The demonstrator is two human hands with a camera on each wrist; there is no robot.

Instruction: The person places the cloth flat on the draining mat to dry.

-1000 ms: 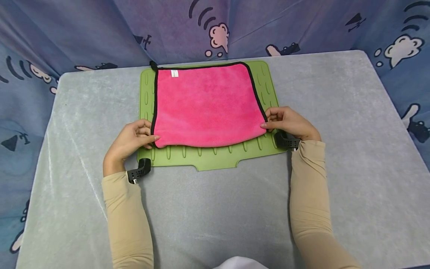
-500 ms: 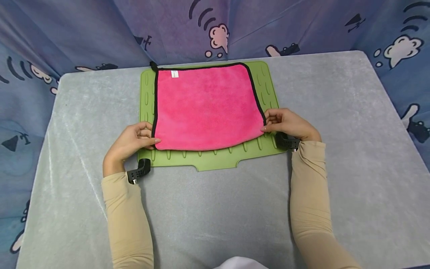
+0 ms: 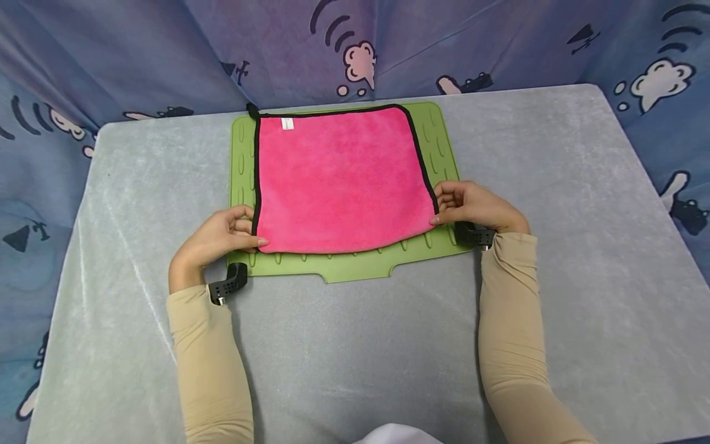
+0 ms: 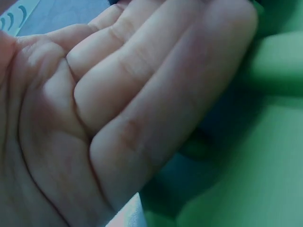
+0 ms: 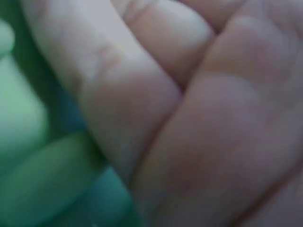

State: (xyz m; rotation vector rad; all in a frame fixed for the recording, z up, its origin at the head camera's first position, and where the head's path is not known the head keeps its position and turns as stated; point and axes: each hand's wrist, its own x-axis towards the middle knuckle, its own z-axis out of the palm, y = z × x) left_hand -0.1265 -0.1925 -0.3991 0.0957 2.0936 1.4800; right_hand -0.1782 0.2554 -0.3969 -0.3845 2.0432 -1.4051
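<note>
A pink cloth (image 3: pixel 338 179) with black edging, a small white label and a black loop at its far left corner lies spread over a green ribbed mat (image 3: pixel 360 268). My left hand (image 3: pixel 213 240) pinches the cloth's near left corner, thumb on top. At the near right corner my right hand (image 3: pixel 477 206) pinches the cloth the same way. The near edge bows toward me between the two hands. In the left wrist view the palm and bent fingers (image 4: pixel 142 90) fill most of the picture beside the green mat (image 4: pixel 251 175). The right wrist view is blurred and shows mostly palm.
The mat lies at the back of a table with a grey cover (image 3: pixel 355 345). A patterned blue-purple curtain (image 3: pixel 288 55) hangs behind and along both sides. Black camera mounts (image 3: pixel 230 283) sit at both wrists, over tan sleeves (image 3: pixel 510 308).
Both hands have drawn the cloth's near corners slightly toward me. Its near edge now covers more of the mat's front, while the far edge has stayed in place.
</note>
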